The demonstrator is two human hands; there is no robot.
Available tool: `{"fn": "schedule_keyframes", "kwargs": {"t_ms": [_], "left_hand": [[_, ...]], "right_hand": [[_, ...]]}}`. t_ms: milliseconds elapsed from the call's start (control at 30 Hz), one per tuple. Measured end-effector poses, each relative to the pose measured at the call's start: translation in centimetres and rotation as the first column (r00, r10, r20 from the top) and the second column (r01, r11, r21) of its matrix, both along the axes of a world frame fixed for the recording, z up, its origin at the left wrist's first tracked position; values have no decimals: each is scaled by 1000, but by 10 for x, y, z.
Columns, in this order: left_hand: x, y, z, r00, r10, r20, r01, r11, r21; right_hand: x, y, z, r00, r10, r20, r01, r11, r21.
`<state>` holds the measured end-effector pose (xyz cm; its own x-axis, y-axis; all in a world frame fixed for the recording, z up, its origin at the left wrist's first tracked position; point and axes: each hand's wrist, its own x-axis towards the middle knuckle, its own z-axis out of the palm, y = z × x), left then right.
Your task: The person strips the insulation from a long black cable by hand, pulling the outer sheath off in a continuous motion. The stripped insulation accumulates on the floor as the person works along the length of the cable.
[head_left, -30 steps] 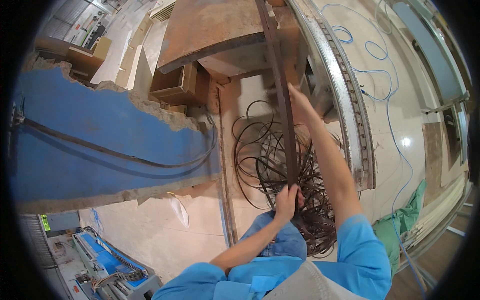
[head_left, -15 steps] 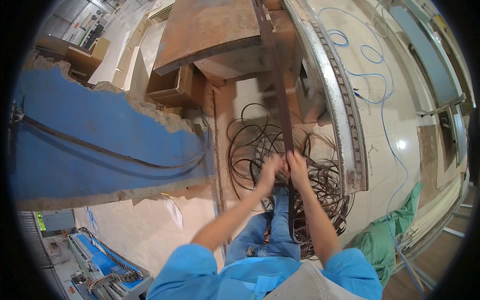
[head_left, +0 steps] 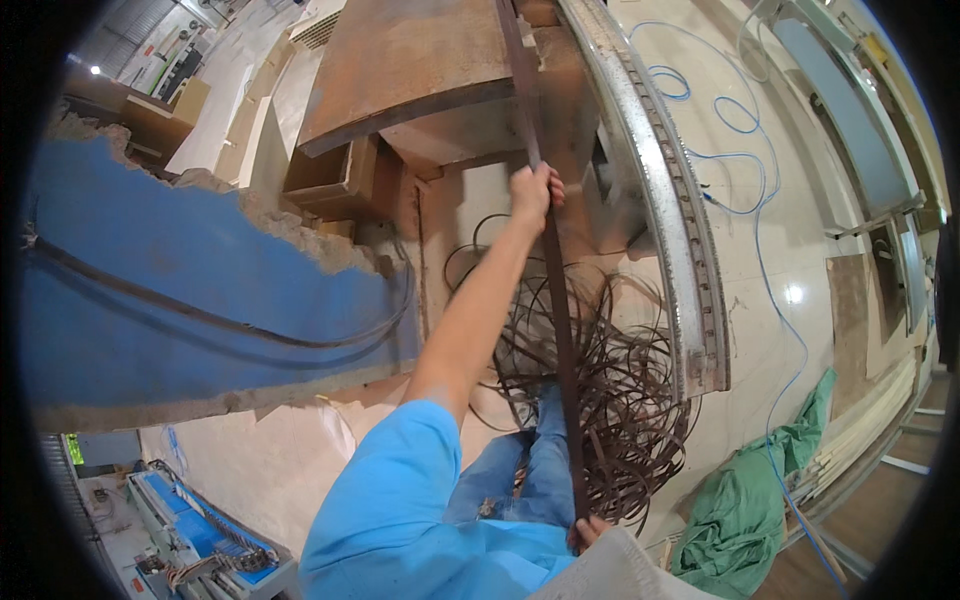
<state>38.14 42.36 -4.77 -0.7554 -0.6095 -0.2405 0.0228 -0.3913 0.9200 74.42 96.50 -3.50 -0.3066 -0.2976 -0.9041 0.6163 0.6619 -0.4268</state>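
A long, flat dark-brown strip [head_left: 562, 310] runs from the top of the view, over the front of a brown tabletop, down to my waist. My left hand [head_left: 535, 195], arm stretched forward, is closed around the strip just below the tabletop's edge. Low in the view, near my waist, my right hand [head_left: 588, 532] pinches the same strip; a pale flap of cloth hides part of that hand and its forearm. Between the hands the strip hangs taut and nearly straight. Beneath it lies a tangled heap of brown strip [head_left: 625, 420] on the floor at my feet.
A brown-topped bench [head_left: 410, 75] stands ahead, beside a metal rail [head_left: 665, 180] on its right. To the left lies a broken-edged blue panel [head_left: 200, 270]. A cardboard box [head_left: 340, 180], a blue hose [head_left: 765, 240] and a green cloth [head_left: 735, 510] lie around.
Both hands were close together over the heap. My left hand has moved up and forward along the strip; my right hand has drawn back to my waist.
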Motion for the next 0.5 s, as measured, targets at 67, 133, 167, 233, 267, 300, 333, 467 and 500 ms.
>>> {"fn": "schedule_keyframes", "kwargs": {"t_ms": [67,133,167,233,267,300,333,467,500], "left_hand": [[39,43,0,997,71,41,-73,996,49],[81,80,5,994,69,85,-74,996,57],[98,96,8,991,57,122,-62,997,36],[133,132,14,987,45,157,-51,998,31],[149,149,18,990,34,135,-43,997,60],[167,168,21,981,19,195,-31,998,55],[183,183,23,976,6,220,-19,998,58],[255,253,24,942,-68,328,36,994,102],[268,265,19,951,-55,304,15,991,133]], "right_hand": [[-42,-27,-15,922,222,-317,-240,971,-17],[-111,-72,-29,827,86,-555,-208,965,-159],[-154,-110,-38,783,65,-618,-184,974,-130],[-243,-192,-44,695,-80,-714,-227,919,-324],[-284,-242,-46,727,-162,-668,-183,891,-415],[-324,-292,-45,713,-186,-676,-169,891,-422],[-354,-343,-40,697,-337,-633,-101,828,-552],[-443,-475,-1,968,-244,-59,140,721,-678],[-453,-493,6,976,-217,17,168,699,-695]]}}
